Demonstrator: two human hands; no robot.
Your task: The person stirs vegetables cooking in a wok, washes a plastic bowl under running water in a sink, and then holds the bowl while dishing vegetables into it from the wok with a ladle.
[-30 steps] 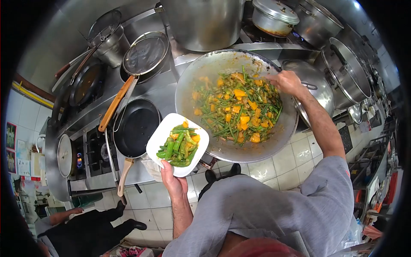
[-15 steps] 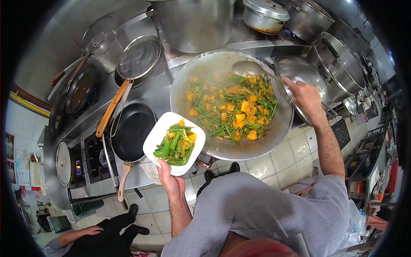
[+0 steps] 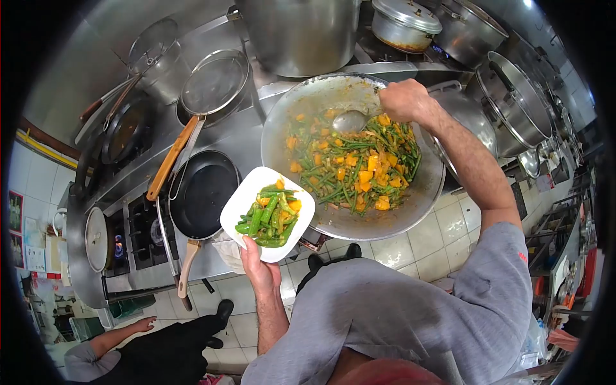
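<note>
My left hand [image 3: 259,264] grips the lower rim of a white square plate [image 3: 231,206], thumb on top. Green pods and orange squash pieces [image 3: 271,217] lie on it. The plate is just left of a large wok [image 3: 410,215] full of long green beans and orange cubes [image 3: 359,170]. Over the wok's upper right rim, my right hand [image 3: 404,101] is closed around the handle of a metal ladle [image 3: 350,121], whose bowl rests at the upper part of the vegetables. My right fingers hide most of the handle.
A black frying pan [image 3: 204,194] and a strainer [image 3: 215,82] sit left of the wok. Behind it stands a big pot [image 3: 298,35]; a lidded pot [image 3: 405,24] and a metal lid [image 3: 465,122] are to the right. Another person [image 3: 160,350] is at the lower left.
My right hand has moved up and left from the wok's right side, and the ladle's bowl has come down onto the vegetables. My left hand still holds the plate. The other person has shifted.
</note>
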